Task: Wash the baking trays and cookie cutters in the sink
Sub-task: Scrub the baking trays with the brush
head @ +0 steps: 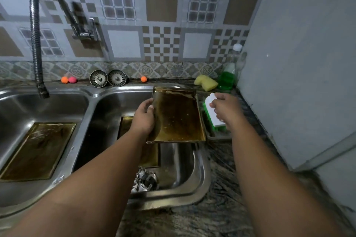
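Observation:
My left hand (143, 118) grips the left rim of a greasy golden baking tray (178, 115), holding it tilted over the right sink basin (185, 161). A second tray (148, 155) lies in that basin beneath it, and a third tray (38, 150) lies flat in the left basin. Shiny metal cookie cutters (144, 181) sit piled at the front of the right basin. My right hand (226, 108) reaches over the counter and holds a white scrub brush with green bristles (212, 111), which lies in a small grey dish (215, 134).
A flexible faucet hose (35, 34) arches over the left basin. Two sink strainers (107, 78) lean on the back ledge beside small orange and pink balls (68, 80). A yellow sponge (206, 82) and a green soap bottle (228, 75) stand at the back right. A white wall (298, 63) closes the right side.

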